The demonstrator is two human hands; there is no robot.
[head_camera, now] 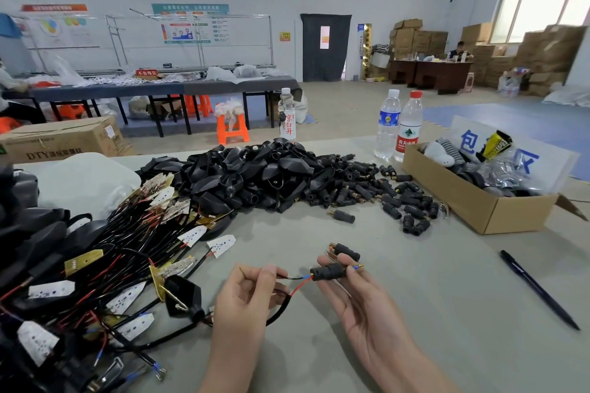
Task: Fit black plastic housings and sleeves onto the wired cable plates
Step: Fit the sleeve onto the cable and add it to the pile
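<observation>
The sleeve [329, 271] in hand is a short, ribbed black plastic barrel. A red wire and a blue wire enter its left end, and a blue-collared brass pin sticks out of its right end. It sits low in the view, at about 6 o'clock from the table's [431, 322] centre. The right hand [360, 306] lies palm up with its fingers nearly straight, thumb tip pressing the sleeve against the fingertips. At 9 o'clock from it, the left hand [245, 293] has its fingers curled and pinches the two wires where they leave the black cable [281, 313], which loops down under that hand. A second sleeve [346, 251] with a brass tip lies just past the right fingertips at 1 o'clock; whether it touches them cannot be told. One black housing [183, 295] sits on a plate at 9 o'clock from the left hand, at the edge of a tangle of wired cable plates [127, 265] too many to count. At 12 o'clock is a heap of housings [255, 172], with loose sleeves [383, 198] scattered to 1 o'clock, both also beyond counting. There is one cardboard box [479, 210] at 2 o'clock, one pen [539, 290] at 3 o'clock, and three bottles [388, 124] along the far edge.
</observation>
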